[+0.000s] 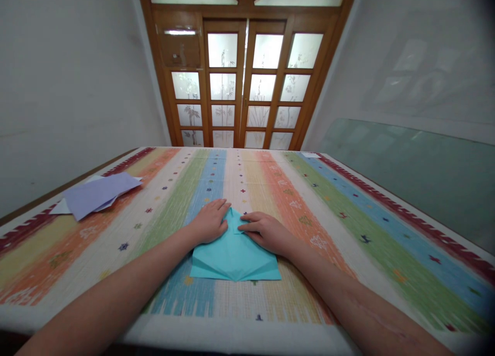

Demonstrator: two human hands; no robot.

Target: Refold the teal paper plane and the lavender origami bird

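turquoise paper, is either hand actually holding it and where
Neither lifts it. The left hand and right hand press flat on the folded turquoise paper at its far tip, pinning it to the striped tablecloth.

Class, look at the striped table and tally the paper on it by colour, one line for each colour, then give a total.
Turquoise folded paper, under the left hand and right hand: 1
Lilac paper, a loose pile at the table's left edge, at least 2 overlapping sheets
White paper, showing under the lilac pile: 1
Total: at least 4 sheets
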